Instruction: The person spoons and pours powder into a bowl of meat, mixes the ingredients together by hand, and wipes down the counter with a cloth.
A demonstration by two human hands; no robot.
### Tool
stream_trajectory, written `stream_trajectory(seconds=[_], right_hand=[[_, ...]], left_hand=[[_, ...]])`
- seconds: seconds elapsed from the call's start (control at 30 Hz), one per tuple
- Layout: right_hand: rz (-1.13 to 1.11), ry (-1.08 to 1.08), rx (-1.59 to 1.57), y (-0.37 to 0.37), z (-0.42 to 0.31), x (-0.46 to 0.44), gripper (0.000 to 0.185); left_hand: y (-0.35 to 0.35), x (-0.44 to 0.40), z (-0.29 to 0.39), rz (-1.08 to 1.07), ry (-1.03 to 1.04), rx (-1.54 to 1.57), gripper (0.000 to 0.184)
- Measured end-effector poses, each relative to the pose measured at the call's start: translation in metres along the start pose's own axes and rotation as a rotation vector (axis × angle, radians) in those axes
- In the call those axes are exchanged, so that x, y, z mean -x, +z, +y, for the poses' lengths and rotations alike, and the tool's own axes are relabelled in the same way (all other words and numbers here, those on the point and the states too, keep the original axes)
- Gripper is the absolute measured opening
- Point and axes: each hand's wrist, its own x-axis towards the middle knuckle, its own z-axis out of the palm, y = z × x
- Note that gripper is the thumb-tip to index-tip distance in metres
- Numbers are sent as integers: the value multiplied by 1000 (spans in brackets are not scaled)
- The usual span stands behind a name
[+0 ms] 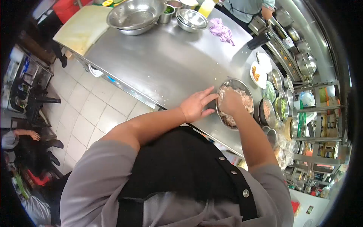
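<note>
A metal bowl point(247, 86) of pinkish minced meat point(246, 99) stands on the steel table point(151, 64), near its right part. My right hand point(230, 102) is down in the meat, its fingers buried and hidden. At the bowl's left rim, my left hand point(197, 105) has its fingers spread, the fingertips at or touching the rim, and holds nothing. Right of the bowl is another metal bowl point(267, 112) with pinkish food in it. Behind it, a white plate point(258, 75) carries orange-brown pieces.
Large metal strainer point(136, 15), stacked bowls point(192, 19), purple cloth point(222, 31) and a cleaver with a black handle point(259, 41) lie at the back. A cutting board point(81, 30) is far left. People stand at the top right and lower left.
</note>
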Motion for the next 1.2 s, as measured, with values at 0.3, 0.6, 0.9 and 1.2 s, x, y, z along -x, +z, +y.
stream_trajectory(seconds=[0.3,0.6,0.9,1.2], right_hand=[[-21,-18,-21,7,5,24,47],[-35,-76,-73,8,10,19,42],[-113,72,-90,-5,0,20,60],[-208,251,-50,-14,-12,10,60]], left_hand=[[-108,83,-1,-48,-627,-789,87],[-50,-23,-34,-324,-430,-779,92],[28,-158,-99,-274,-53,-518,48],[8,-142,-124,-137,64,-449,9]])
